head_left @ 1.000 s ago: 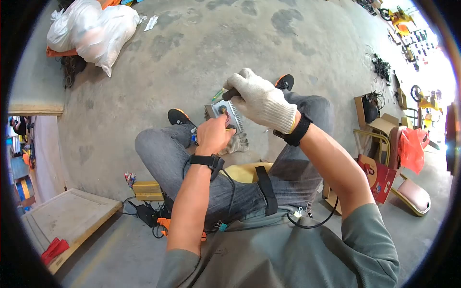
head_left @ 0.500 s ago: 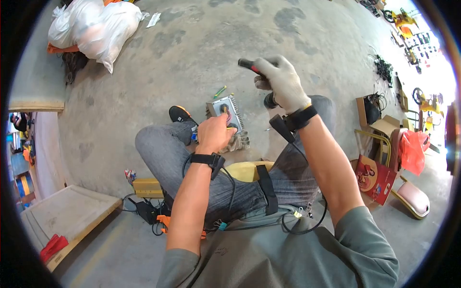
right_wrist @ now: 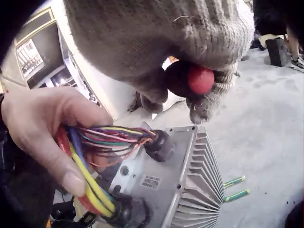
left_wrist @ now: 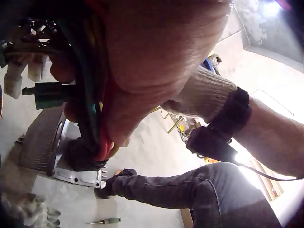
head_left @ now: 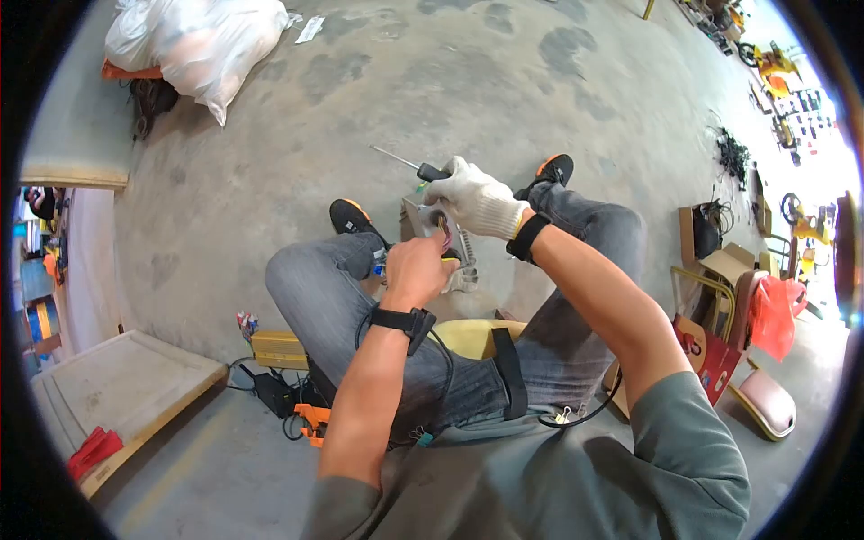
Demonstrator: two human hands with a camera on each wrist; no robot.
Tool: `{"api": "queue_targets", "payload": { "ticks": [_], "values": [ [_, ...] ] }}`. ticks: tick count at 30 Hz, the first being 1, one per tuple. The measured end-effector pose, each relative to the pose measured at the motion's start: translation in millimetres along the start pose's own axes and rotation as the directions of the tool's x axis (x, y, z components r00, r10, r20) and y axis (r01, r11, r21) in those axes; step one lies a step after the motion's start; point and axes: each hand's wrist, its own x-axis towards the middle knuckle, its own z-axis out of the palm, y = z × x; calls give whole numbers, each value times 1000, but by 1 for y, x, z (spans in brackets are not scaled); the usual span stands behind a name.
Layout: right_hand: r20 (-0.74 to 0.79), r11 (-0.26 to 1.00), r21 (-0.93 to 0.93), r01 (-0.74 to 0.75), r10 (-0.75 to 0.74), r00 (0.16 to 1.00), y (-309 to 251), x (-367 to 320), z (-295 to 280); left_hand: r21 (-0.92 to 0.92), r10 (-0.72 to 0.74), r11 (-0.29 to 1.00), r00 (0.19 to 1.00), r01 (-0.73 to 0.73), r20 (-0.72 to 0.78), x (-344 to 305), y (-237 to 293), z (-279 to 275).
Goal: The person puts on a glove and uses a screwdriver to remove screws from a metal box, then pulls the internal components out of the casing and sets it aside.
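The bare left hand [head_left: 416,273] grips a bundle of coloured wires [right_wrist: 95,192] that run into two black round fittings [right_wrist: 159,146] on a finned grey metal box [right_wrist: 164,183]. White connectors [left_wrist: 35,69] and a green one [left_wrist: 47,95] hang by that hand in the left wrist view. The gloved right hand [head_left: 477,198] holds a screwdriver [head_left: 434,172] by its black handle, the shaft pointing to the upper left, just above the box. In the right wrist view the handle's red end [right_wrist: 201,79] shows between the glove's fingers.
Two green-yellow pieces [right_wrist: 236,195] lie beside the fins. A grey glove [left_wrist: 31,211] and another screwdriver [left_wrist: 105,221] are on the floor. Gold box [head_left: 279,349] and black cables are left of the person; chairs, a red bag [head_left: 778,315] and cartons stand at right.
The right hand swung up and to the right, then came back down over the box with the screwdriver, whose shaft now shows. The left hand keeps its hold on the wires.
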Motion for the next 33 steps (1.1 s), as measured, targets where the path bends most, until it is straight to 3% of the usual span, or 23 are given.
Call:
{"api": "queue_targets", "payload": {
  "ticks": [3,7,15,23,28,33],
  "values": [
    [-71,989,-122,88,-97,993,-1,11,10,-34,-6,999,1000,6,-6,-2,-3,3],
    [-13,979,-141,149,-152,988,-6,24,13,-75,15,997,999,-18,-35,-1,-3,4],
    [108,961,-232,149,-127,986,-8,40,19,-93,51,994,998,-55,-46,-1,-1,3],
    [92,941,-298,158,-137,986,-11,33,21,-88,44,995,998,-49,-54,-2,0,3],
    [-22,936,-314,161,-177,984,-1,32,34,-84,26,996,998,-31,-60,-2,1,3],
    [6,939,-314,138,-143,990,-9,32,28,-84,38,996,997,-44,-70,0,-1,8]
  ]
}}
